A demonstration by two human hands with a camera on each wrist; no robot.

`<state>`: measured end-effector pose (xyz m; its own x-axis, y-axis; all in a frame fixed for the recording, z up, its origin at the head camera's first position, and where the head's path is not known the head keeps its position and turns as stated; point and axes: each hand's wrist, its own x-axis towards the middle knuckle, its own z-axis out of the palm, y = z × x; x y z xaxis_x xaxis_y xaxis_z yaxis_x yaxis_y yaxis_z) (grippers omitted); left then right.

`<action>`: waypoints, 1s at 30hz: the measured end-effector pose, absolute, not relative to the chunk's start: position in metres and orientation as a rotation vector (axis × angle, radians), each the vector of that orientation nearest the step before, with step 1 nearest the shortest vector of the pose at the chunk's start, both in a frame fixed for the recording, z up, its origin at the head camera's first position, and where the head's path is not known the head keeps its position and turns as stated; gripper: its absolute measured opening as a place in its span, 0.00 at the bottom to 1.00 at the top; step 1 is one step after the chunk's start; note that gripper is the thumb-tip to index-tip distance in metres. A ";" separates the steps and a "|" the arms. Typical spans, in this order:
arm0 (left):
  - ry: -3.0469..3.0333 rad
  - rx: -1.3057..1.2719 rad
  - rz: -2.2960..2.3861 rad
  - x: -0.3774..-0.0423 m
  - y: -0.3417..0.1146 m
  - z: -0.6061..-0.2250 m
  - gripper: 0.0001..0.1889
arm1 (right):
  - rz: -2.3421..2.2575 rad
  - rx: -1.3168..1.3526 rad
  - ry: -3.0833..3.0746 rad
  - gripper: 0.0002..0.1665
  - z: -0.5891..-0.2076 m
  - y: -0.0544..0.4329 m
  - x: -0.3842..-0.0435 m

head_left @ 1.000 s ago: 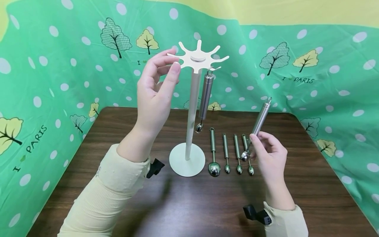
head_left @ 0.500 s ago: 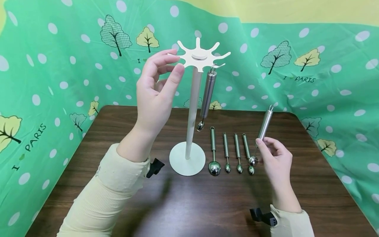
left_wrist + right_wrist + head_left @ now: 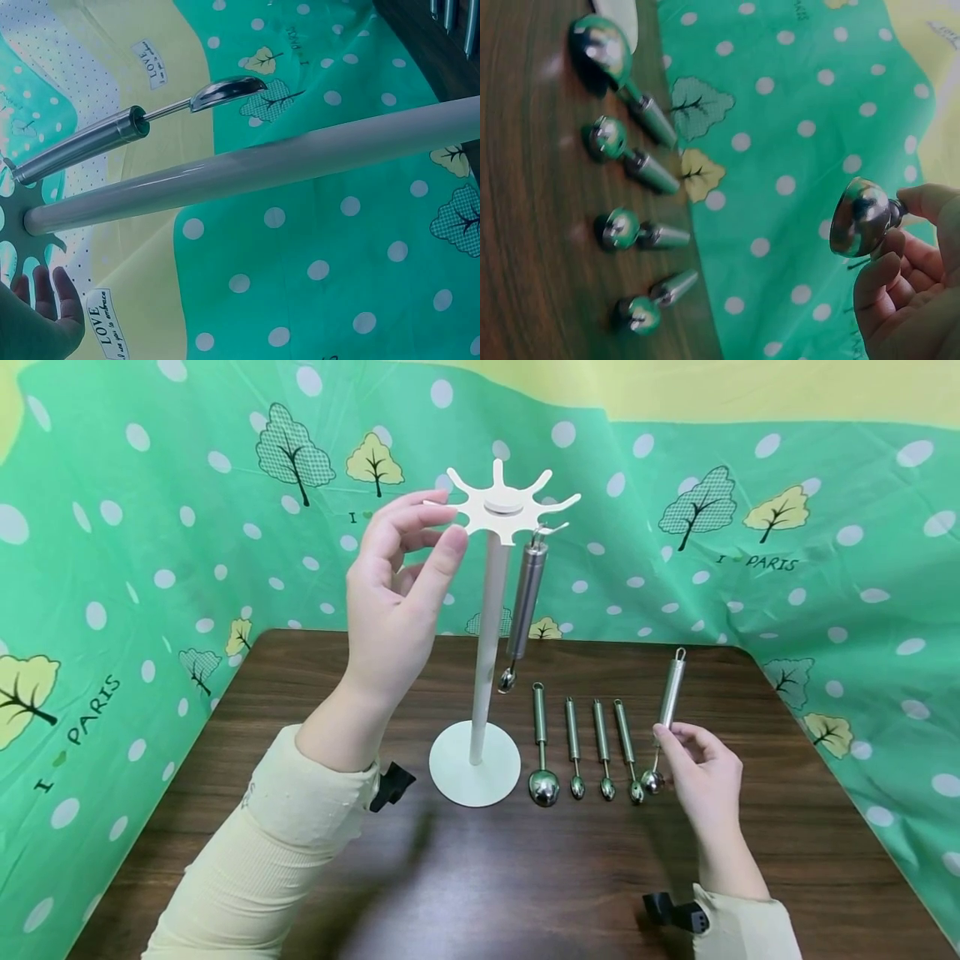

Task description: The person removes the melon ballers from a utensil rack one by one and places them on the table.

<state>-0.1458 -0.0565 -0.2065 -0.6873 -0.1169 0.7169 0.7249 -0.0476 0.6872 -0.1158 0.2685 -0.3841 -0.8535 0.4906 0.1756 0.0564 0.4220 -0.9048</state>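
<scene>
My left hand (image 3: pixel 397 577) is raised at the left side of a white hanging stand (image 3: pixel 491 643), thumb and fingers around a prong of its star-shaped top. From a right-hand prong hangs a steel-handled scoop (image 3: pixel 527 602), its oval bowl seen edge-on in the left wrist view. My right hand (image 3: pixel 701 777) pinches a melon baller (image 3: pixel 672 689) by its neck, loop end up and bowl down, close over the table. Its hemispherical bowl (image 3: pixel 862 217) shows plainly in the right wrist view. Just left of it lie several steel scoops in a row.
The row includes a large scoop (image 3: pixel 543 787) nearest the stand's round base (image 3: pixel 457 785) and smaller scoops (image 3: pixel 607 787) beside it. All lie on a dark wooden table (image 3: pixel 480 885). A green patterned cloth (image 3: pixel 187 510) hangs behind and at both sides.
My right hand has moved right and down with the melon baller, which now stands more upright, beside the row. The stand's top has turned slightly under my left hand, shifting the hanging scoop right.
</scene>
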 end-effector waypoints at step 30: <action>-1.641 -0.640 -1.782 -0.146 -0.057 -0.207 0.13 | 1.010 -0.395 -2.748 0.30 -0.426 0.327 -0.143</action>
